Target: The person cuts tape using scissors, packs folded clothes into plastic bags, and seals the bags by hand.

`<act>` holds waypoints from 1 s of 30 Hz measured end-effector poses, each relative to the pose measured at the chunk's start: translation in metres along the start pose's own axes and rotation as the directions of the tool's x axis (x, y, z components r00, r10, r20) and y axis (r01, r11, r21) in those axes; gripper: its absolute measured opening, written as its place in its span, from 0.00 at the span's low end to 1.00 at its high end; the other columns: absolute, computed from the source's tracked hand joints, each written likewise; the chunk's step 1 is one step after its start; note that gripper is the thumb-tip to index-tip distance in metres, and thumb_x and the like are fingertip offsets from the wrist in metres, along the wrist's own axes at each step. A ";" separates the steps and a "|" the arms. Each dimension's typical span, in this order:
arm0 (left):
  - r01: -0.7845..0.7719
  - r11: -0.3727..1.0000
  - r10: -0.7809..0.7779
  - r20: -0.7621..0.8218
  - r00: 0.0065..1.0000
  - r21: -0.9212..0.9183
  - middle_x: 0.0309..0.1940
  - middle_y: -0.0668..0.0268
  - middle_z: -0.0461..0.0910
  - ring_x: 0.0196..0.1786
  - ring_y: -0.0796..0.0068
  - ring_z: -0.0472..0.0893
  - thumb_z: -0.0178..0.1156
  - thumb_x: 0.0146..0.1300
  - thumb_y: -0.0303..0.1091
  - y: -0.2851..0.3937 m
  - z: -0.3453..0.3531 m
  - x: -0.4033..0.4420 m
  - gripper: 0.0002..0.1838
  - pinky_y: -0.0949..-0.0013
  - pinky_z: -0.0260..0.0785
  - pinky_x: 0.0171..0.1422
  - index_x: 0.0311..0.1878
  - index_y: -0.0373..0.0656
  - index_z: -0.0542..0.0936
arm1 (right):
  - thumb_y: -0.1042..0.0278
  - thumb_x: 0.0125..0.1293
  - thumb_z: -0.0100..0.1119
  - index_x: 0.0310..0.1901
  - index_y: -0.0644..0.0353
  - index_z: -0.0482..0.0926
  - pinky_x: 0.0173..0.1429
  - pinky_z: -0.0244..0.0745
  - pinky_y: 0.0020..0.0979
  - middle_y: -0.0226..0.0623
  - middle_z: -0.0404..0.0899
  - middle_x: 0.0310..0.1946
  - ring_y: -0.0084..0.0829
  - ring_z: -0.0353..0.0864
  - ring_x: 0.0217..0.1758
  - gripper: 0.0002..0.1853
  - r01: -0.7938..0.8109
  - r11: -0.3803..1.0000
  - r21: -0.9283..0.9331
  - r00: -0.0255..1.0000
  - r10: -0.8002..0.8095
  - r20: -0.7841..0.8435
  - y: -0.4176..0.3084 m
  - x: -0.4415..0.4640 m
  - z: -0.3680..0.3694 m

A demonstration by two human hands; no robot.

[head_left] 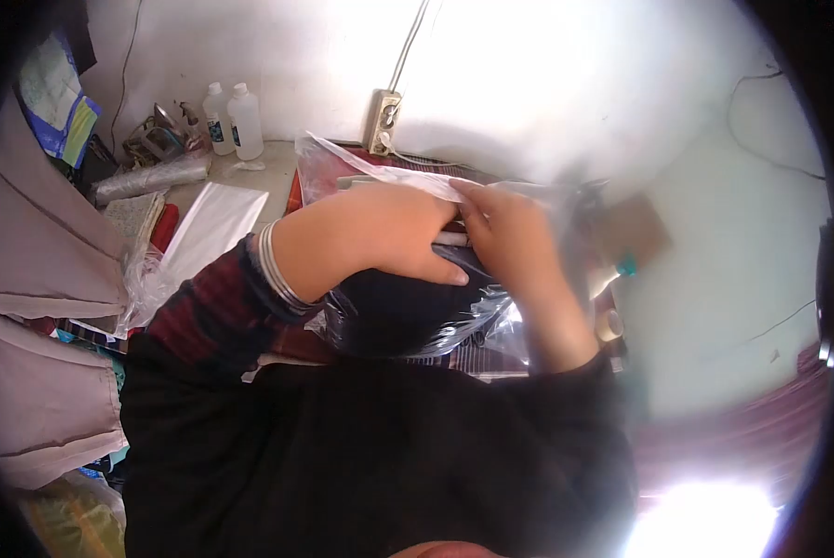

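Note:
A clear plastic bag with a dark, folded-looking item inside lies in front of me. My left hand reaches across its upper part, fingers curled at the bag's top edge and thumb stretched over the dark item. The left fingertips are partly hidden. Close beside it, my right hand pinches the whitish plastic edge between thumb and fingers. A short white strip shows in the gap between the two hands. What the dark item is cannot be made out.
Two white bottles stand by the wall at the back left. A power strip with cords is mounted behind the bag. White plastic sheets and a rolled plastic bundle lie left. Pinkish cloth hangs at the far left.

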State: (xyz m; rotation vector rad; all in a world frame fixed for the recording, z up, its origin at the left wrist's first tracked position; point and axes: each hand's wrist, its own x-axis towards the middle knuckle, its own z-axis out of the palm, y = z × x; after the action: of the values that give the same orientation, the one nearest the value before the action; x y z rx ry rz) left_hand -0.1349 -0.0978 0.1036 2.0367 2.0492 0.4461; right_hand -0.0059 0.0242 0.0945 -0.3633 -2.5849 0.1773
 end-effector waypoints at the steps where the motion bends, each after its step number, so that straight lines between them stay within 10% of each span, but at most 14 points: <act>1: 0.000 1.000 0.000 0.001 1.000 0.002 0.51 0.51 0.79 0.58 0.49 0.75 0.65 0.52 0.55 0.005 -0.004 -0.007 0.34 0.57 0.67 0.62 0.56 0.39 0.76 | 0.63 0.66 0.49 0.45 0.56 0.82 0.44 0.76 0.45 0.47 0.82 0.37 0.47 0.82 0.40 0.13 -0.005 0.999 0.043 0.998 0.008 -0.063 0.003 -0.001 0.002; 3: 0.155 0.929 -0.071 -0.247 0.966 0.337 0.50 0.51 0.79 0.55 0.52 0.77 0.67 0.51 0.51 0.023 -0.007 -0.027 0.33 0.57 0.68 0.60 0.54 0.37 0.76 | 0.64 0.66 0.50 0.45 0.56 0.83 0.44 0.76 0.44 0.46 0.82 0.37 0.47 0.82 0.40 0.13 -0.002 1.000 0.031 0.998 0.004 -0.059 0.006 -0.001 0.001; 9: -0.004 0.962 0.139 -0.478 0.867 0.272 0.42 0.52 0.80 0.49 0.53 0.78 0.67 0.52 0.50 0.007 0.028 -0.045 0.28 0.57 0.69 0.55 0.47 0.36 0.77 | 0.64 0.65 0.52 0.42 0.55 0.84 0.43 0.77 0.42 0.45 0.83 0.37 0.45 0.82 0.39 0.12 0.203 0.976 0.075 0.974 -0.193 -0.118 0.009 -0.001 0.002; 15: 0.211 0.949 -0.157 -0.227 0.961 0.235 0.40 0.51 0.80 0.47 0.51 0.79 0.65 0.53 0.54 0.009 0.019 -0.043 0.29 0.56 0.69 0.54 0.47 0.37 0.77 | 0.64 0.63 0.52 0.41 0.54 0.84 0.41 0.77 0.44 0.44 0.82 0.32 0.46 0.82 0.36 0.11 0.156 0.987 0.025 0.987 -0.157 0.024 -0.007 -0.013 -0.004; 23: 0.163 0.934 -0.020 -0.410 0.912 0.317 0.56 0.49 0.76 0.61 0.52 0.73 0.65 0.51 0.59 -0.001 0.027 -0.046 0.39 0.57 0.58 0.68 0.56 0.34 0.75 | 0.62 0.63 0.57 0.49 0.60 0.81 0.53 0.74 0.39 0.45 0.83 0.43 0.45 0.81 0.49 0.16 0.031 0.987 0.157 0.980 -0.061 0.192 -0.002 -0.020 -0.011; 25: 0.176 0.923 0.001 -0.460 0.888 0.341 0.59 0.48 0.74 0.64 0.53 0.70 0.65 0.50 0.60 -0.003 0.026 -0.049 0.41 0.58 0.55 0.71 0.59 0.34 0.74 | 0.56 0.63 0.60 0.54 0.63 0.77 0.60 0.71 0.39 0.44 0.79 0.53 0.44 0.76 0.59 0.23 0.327 0.939 0.106 0.940 -0.335 0.064 0.003 -0.028 -0.009; 30: 0.025 0.971 0.087 -0.449 0.889 0.237 0.55 0.49 0.77 0.61 0.53 0.74 0.68 0.50 0.53 -0.041 0.010 -0.065 0.36 0.58 0.62 0.67 0.55 0.33 0.77 | 0.47 0.59 0.62 0.57 0.61 0.75 0.63 0.70 0.38 0.41 0.76 0.57 0.42 0.73 0.63 0.30 0.362 0.932 -0.034 0.930 -0.358 0.079 0.010 -0.035 -0.006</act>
State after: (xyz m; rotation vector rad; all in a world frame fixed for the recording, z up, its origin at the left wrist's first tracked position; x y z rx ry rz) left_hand -0.1682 -0.1618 0.0755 2.2746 2.4415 0.7900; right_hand 0.0288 0.0242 0.0808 0.1084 -2.6763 -0.0040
